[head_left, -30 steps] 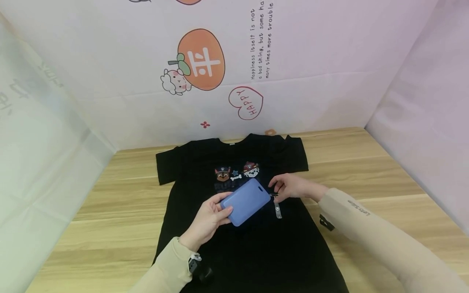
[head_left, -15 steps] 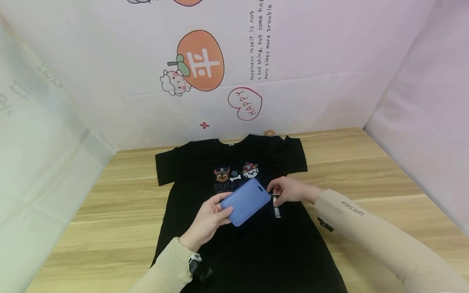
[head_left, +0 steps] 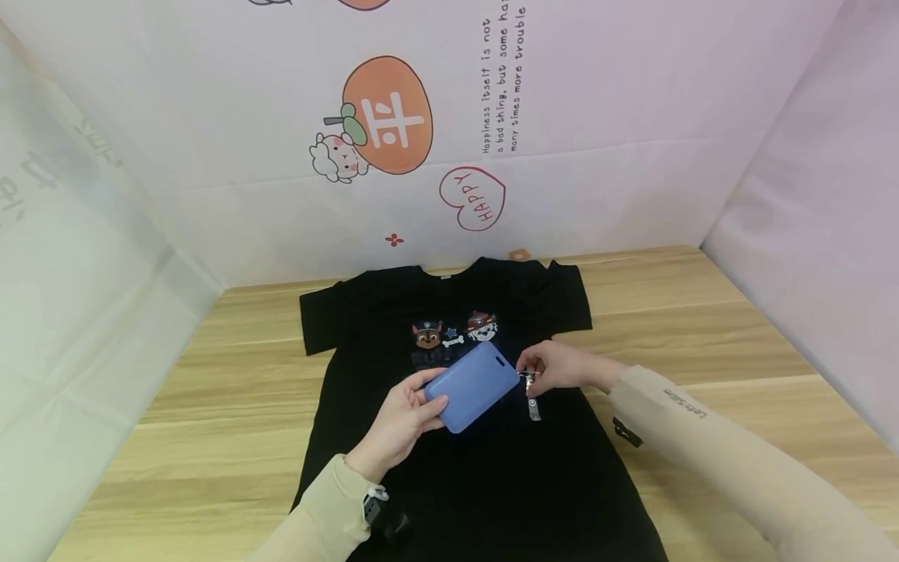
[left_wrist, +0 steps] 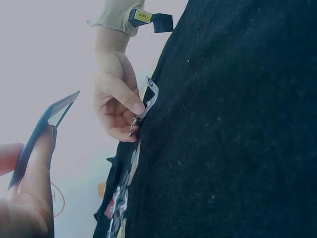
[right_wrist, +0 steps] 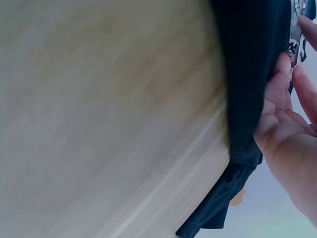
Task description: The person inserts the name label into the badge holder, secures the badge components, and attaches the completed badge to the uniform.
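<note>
On my screen, a pale backdrop [head_left: 246, 117] (printed with an orange fruit [head_left: 414, 90] and a red heart [head_left: 472, 198]) rises at the far edge of the worktop [head_left: 702, 312]; a whitish left sheet [head_left: 77, 257] and a pinkish right sheet [head_left: 829, 234] flank the side edges.

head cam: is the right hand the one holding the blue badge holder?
No, the left hand holds the blue badge holder, while the right hand pinches a badge clip.

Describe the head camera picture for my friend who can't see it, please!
A person's left hand holds a flat blue card holder, and the right hand pinches a small clip near its slotted end. Below them a black T-shirt with a cartoon-dog print lies on a wood-grain table, with a white printed cloth behind.
</note>
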Tool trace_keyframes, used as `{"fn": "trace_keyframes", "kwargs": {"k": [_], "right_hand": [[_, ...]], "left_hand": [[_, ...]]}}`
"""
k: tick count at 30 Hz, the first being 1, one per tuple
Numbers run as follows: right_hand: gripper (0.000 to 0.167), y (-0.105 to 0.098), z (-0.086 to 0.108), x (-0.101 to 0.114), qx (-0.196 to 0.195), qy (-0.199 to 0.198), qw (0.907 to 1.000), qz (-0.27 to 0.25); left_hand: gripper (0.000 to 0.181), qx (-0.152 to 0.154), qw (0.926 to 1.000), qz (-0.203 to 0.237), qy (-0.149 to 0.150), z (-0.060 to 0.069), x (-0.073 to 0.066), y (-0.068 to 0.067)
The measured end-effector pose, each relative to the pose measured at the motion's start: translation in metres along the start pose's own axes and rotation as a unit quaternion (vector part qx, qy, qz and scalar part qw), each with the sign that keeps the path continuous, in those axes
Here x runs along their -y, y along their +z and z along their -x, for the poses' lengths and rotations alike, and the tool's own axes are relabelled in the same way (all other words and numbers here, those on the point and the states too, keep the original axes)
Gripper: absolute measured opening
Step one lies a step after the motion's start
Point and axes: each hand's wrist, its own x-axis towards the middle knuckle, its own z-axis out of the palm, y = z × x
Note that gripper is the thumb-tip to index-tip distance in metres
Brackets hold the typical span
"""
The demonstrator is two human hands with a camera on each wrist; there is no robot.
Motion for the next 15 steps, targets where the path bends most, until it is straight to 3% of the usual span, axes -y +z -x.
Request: {"fn": "trace_keyframes", "kwargs": {"k": [7, 15], "right_hand": [[0.032, 0.0012, 0.0037, 0.0003, 0.007, -0.012, 0.9992, -0.037], [0.033, 0.0024, 0.0075, 0.0009, -0.017, -0.011, 0.9981, -0.058]], "left_hand": [[0.047, 0.000, 1.0000, 0.003, -0.003, -0.0001, 0.0001, 0.0004], [0.047, 0.000, 1.0000, 0.005, -0.005, -0.0014, 0.0006, 0.0009]]}}
